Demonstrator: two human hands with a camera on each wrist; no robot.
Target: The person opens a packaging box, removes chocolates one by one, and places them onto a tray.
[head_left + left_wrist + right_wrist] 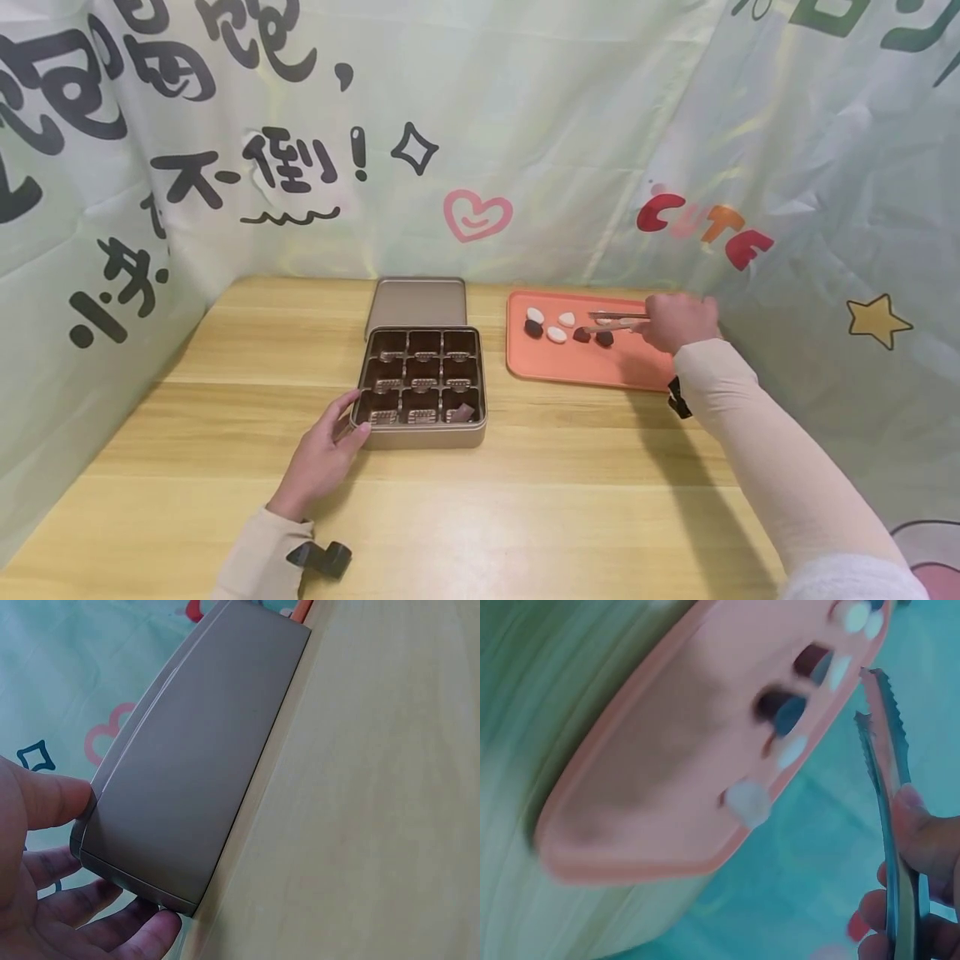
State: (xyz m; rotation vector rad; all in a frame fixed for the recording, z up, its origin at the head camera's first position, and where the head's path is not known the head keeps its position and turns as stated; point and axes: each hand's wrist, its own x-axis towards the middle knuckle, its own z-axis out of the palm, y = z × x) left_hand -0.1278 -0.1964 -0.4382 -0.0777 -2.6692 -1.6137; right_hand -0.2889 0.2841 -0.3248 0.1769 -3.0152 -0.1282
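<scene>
My left hand (pixel 322 458) grips the front left corner of a brown metal tin (pixel 423 437), with the thumb at its rim and the fingers against its side (pixel 165 765). Nine compartments divide the tin, and a small brownish piece (pixel 463 412) lies in the front right one. Over the orange tray (pixel 570 367), my right hand (pixel 681 323) holds metal tongs (pixel 895 735) with serrated tips, spread apart. The lower tip is close to a dark brown piece (pixel 581 335); whether they touch I cannot tell. White pieces (pixel 557 335) and dark pieces (pixel 604 339) lie around it.
Behind the tin lies a flat brown lid (pixel 420 302). A wooden table (pixel 510 500) carries everything, the tray being to the right of the tin. Printed cloth (pixel 562 125) hangs along the back and both sides.
</scene>
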